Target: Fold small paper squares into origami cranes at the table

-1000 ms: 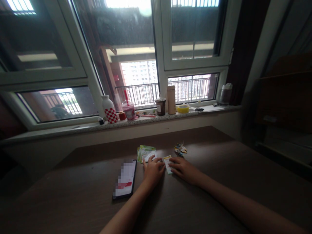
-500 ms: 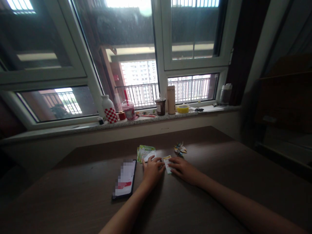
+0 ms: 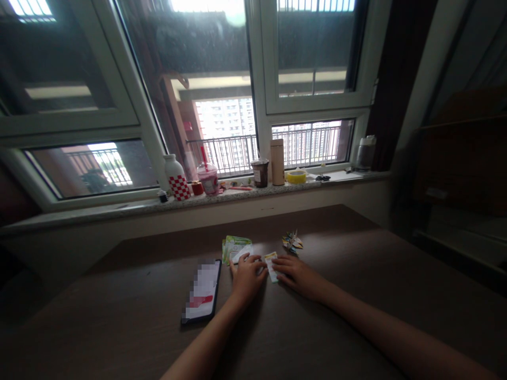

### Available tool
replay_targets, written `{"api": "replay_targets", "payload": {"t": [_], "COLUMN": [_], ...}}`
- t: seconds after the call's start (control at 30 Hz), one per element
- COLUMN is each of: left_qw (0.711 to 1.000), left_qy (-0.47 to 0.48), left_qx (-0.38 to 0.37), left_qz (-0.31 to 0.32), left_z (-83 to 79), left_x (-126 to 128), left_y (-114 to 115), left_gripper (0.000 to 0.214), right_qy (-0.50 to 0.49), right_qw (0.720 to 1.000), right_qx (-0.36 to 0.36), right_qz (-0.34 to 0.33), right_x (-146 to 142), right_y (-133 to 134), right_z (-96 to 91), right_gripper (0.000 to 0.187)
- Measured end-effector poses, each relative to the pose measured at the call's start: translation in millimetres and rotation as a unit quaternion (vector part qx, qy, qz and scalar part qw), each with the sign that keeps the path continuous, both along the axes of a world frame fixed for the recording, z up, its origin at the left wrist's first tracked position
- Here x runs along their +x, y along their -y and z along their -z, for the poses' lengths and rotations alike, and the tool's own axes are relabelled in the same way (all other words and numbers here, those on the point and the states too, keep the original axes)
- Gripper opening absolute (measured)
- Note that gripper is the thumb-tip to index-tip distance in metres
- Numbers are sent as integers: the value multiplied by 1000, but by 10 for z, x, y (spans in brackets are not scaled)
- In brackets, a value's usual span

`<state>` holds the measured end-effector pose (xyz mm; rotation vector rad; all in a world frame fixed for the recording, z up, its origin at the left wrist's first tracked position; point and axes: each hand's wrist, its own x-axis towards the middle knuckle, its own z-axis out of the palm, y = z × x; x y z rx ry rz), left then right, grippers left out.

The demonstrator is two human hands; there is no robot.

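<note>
Both my hands rest on the dark wooden table (image 3: 336,338), meeting over a small white and yellow paper slip (image 3: 271,265). My left hand (image 3: 245,278) has its fingers curled, with the fingertips on the slip's left edge. My right hand (image 3: 298,275) lies with its fingers stretched flat, pressing on the slip's right side. A stack of green printed paper sheets (image 3: 235,247) lies just beyond my left hand. A small folded multicoloured paper figure (image 3: 292,241) sits beyond my right hand.
A phone (image 3: 202,290) with its screen lit lies left of my left forearm. On the windowsill (image 3: 119,207) stand a checked white bottle (image 3: 176,177), a pink cup (image 3: 208,178), a dark cup (image 3: 260,172), a tall beige flask (image 3: 278,161), yellow tape (image 3: 297,176) and a jar (image 3: 365,152).
</note>
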<state>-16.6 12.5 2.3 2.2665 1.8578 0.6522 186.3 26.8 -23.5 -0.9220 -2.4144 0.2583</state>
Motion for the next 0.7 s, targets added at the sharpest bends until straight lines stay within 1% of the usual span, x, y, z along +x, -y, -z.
{"api": "replay_targets", "payload": {"t": [0.17, 0.3, 0.47, 0.7], "left_qw": [1000, 1000, 999, 999], "left_qy": [2, -12, -32, -27], "left_qx": [-3, -5, -1, -21], "left_qz": [5, 26, 44, 33], "left_z": [28, 59, 66, 56], "left_x": [0, -8, -26, -15], "left_y": [-8, -15, -21, -25], "left_gripper": [18, 21, 26, 32], "right_qy": [10, 17, 31, 40], "right_qw": [1000, 1000, 999, 999], "right_qx": [-1, 1, -13, -23], "right_qz": [-1, 2, 8, 8], "right_x": [0, -5, -8, 2], "right_y": [-7, -5, 7, 1], "right_z": [10, -2, -25, -13], "right_gripper": [35, 35, 37, 38]}}
